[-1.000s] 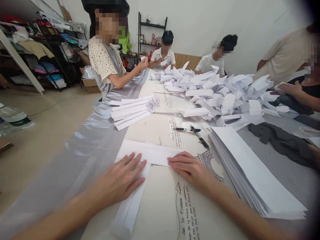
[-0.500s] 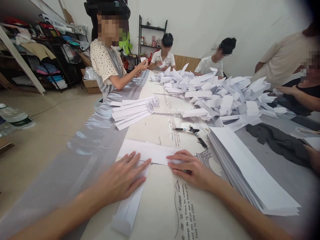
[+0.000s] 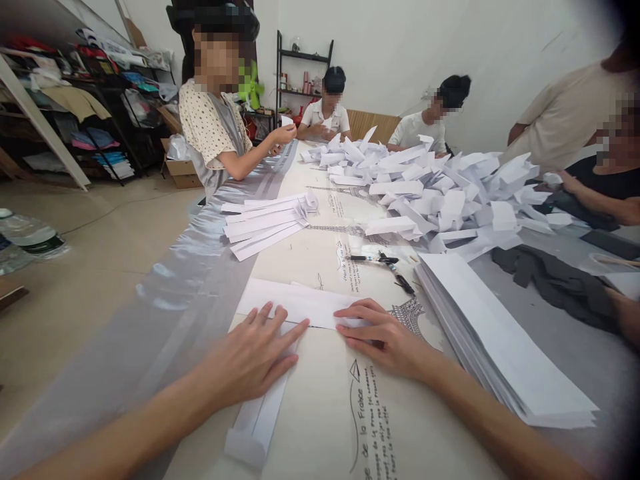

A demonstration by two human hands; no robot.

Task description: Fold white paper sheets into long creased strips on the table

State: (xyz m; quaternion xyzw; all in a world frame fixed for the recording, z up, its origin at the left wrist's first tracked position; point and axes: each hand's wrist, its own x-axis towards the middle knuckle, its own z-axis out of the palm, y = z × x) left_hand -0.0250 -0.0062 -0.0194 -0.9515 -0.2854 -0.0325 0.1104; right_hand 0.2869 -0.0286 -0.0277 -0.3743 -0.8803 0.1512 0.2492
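A white paper strip lies crosswise on the table in front of me. My left hand rests with spread fingers on its lower left edge. Beneath that hand, a second folded paper strip runs toward me, its near end creased up. My right hand touches the right end of the crosswise strip; its fingers are stretched out and lie on the paper. To the right is a thick stack of white paper strips.
Several folded strips lie fanned out farther off. A big heap of folded papers covers the far right. Pens and a dark cloth lie on the table. Several people sit or stand around it.
My left hand has slid slightly to the right along the strip's lower edge. My right hand and the strip have hardly moved.
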